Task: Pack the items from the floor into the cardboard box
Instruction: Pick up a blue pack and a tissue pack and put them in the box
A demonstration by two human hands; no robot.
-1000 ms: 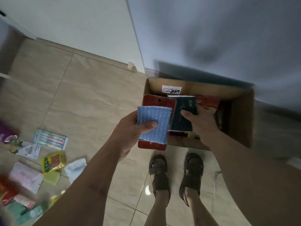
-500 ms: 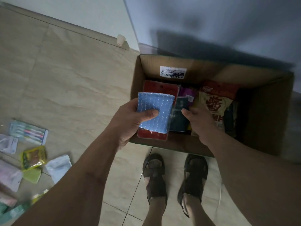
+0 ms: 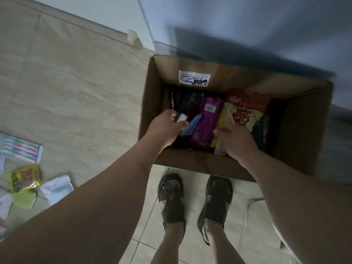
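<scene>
An open cardboard box (image 3: 297,130) stands on the tiled floor against the wall, holding several packets. My left hand (image 3: 164,128) reaches inside its left part, fingers closed on a blue scrub pad (image 3: 191,124) that stands on edge beside a purple packet (image 3: 204,122). My right hand (image 3: 235,141) is inside the box at the near wall, pressed against a cream and red snack bag (image 3: 242,113); whether it grips the bag is hidden. Loose items lie on the floor at the left.
On the floor at left lie a pack of toothbrushes (image 3: 21,148), a yellow-green sachet (image 3: 25,178), a white pouch (image 3: 57,188) and other packets. My sandalled feet (image 3: 194,199) stand just in front of the box. A small doorstop (image 3: 132,36) sits by the wall.
My left hand has lowered the blue pad from above the box's near left corner down into the box. The right hand has shifted right, onto the snack bag. The view has tilted closer to the box.
</scene>
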